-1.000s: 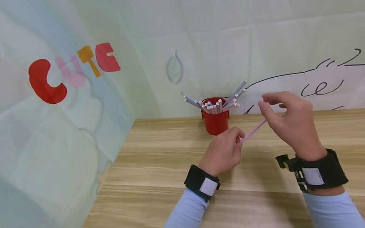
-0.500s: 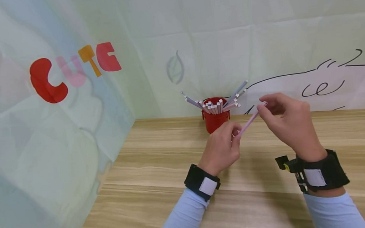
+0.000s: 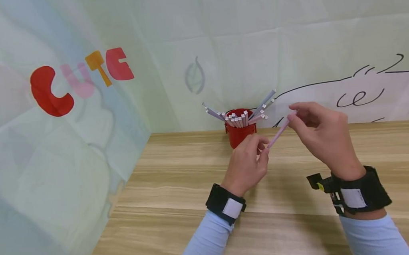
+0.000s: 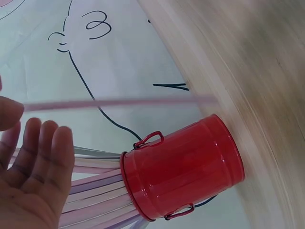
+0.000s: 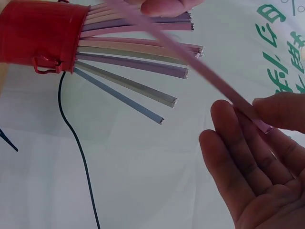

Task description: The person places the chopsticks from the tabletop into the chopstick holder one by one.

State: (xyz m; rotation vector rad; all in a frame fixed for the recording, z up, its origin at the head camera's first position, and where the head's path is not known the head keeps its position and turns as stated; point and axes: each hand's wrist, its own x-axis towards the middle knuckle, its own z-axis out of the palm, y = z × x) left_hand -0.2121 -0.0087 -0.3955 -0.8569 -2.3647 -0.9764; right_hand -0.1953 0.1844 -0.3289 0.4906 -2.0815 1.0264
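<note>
A thin pink stick (image 3: 280, 132) slants between my two hands above the table. My left hand (image 3: 247, 164) pinches its lower end between thumb and fingers. At the upper end, my right hand (image 3: 324, 134) holds it; the right wrist view shows the thumb pressing the pink stick (image 5: 209, 76) against the fingers, near its tip. Just behind my left hand stands a red bucket (image 3: 240, 134), its lower edge partly hidden by that hand. Several pastel sticks (image 3: 238, 120) fan out of it, and the left wrist view shows the red bucket (image 4: 183, 167) from the side.
The wood-grain table (image 3: 172, 178) runs back to a pale printed backdrop (image 3: 242, 60) behind the bucket. On the left, another sheet (image 3: 48, 163) with coloured letters rises along the table edge. Small side handles (image 4: 151, 138) stick out from the bucket.
My right hand's fingertips have come onto the stick's upper end and moved slightly left. The stick and my left hand have risen a little. The bucket stays in place.
</note>
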